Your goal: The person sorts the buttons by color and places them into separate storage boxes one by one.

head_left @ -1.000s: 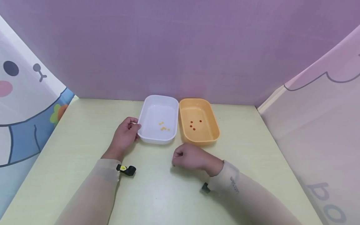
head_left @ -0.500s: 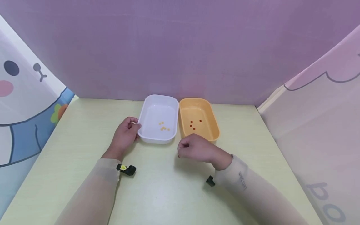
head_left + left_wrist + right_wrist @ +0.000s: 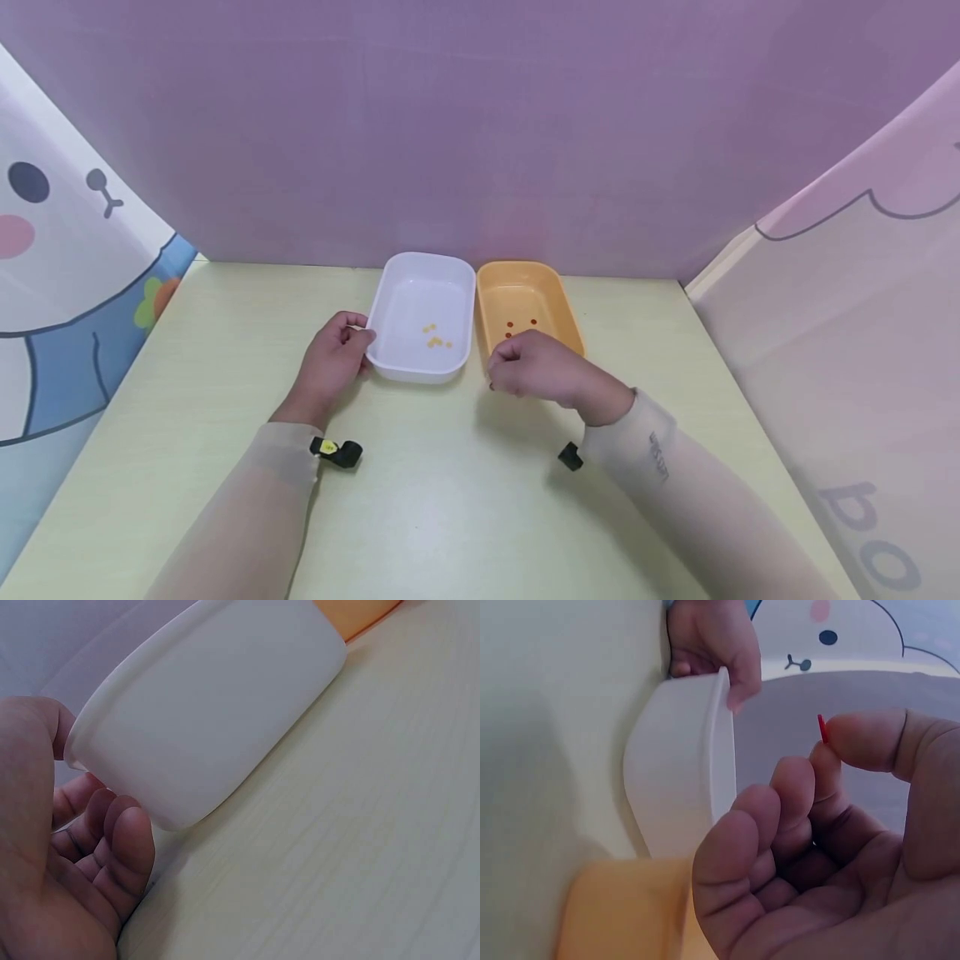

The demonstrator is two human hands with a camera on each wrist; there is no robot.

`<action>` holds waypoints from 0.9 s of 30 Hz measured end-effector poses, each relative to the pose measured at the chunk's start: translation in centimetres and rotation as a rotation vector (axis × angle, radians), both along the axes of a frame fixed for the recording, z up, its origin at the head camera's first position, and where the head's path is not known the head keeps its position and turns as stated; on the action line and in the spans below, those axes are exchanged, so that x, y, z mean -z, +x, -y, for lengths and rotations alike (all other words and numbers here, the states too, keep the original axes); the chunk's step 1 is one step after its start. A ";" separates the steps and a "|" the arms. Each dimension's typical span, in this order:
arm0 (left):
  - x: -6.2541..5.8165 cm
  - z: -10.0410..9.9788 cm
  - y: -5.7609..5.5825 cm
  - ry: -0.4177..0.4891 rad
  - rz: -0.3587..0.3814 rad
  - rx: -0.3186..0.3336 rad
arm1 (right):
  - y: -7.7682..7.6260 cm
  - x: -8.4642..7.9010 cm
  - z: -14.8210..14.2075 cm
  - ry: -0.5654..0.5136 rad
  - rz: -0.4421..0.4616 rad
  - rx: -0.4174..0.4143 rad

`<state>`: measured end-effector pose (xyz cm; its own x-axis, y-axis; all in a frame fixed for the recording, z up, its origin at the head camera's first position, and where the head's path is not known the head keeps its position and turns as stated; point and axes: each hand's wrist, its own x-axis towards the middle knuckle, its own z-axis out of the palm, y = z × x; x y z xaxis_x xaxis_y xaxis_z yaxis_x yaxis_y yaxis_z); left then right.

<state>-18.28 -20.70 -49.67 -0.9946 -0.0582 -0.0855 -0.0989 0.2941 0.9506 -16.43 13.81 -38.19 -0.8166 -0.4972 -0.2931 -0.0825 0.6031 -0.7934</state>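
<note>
My left hand (image 3: 330,362) grips the near left rim of the white tray (image 3: 420,367), thumb over the edge and fingers under it in the left wrist view. Several small yellow pieces (image 3: 437,342) lie on that tray's floor. Between right thumb and index fingertip I pinch a thin red disc (image 3: 823,729), seen edge-on in the right wrist view. My right hand (image 3: 540,367) is raised over the near edge of the orange tray (image 3: 525,271) and hides part of it. Inside, red discs (image 3: 533,322) show beyond the knuckles.
Both trays stand side by side near the back of a pale wooden table (image 3: 420,500). A purple panel (image 3: 480,133) rises behind them. Printed cloth panels (image 3: 840,350) flank the table, and each wrist bears a small black camera (image 3: 341,452).
My right hand has moved up and away from me, from the table in front of the trays to the orange tray's near edge, with the red disc. The left hand stays on the white tray.
</note>
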 end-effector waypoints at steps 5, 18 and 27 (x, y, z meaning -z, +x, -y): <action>-0.1 -0.1 0.0 -0.005 0.010 -0.009 | -1.1 -0.4 -0.6 -0.030 0.008 0.032; 0.1 0.1 -0.4 -0.039 0.024 -0.016 | -3.7 -1.2 -1.9 -0.057 0.031 0.092; -0.1 0.0 -0.4 -0.039 0.030 -0.014 | -5.7 -1.2 -2.7 -0.086 0.053 0.148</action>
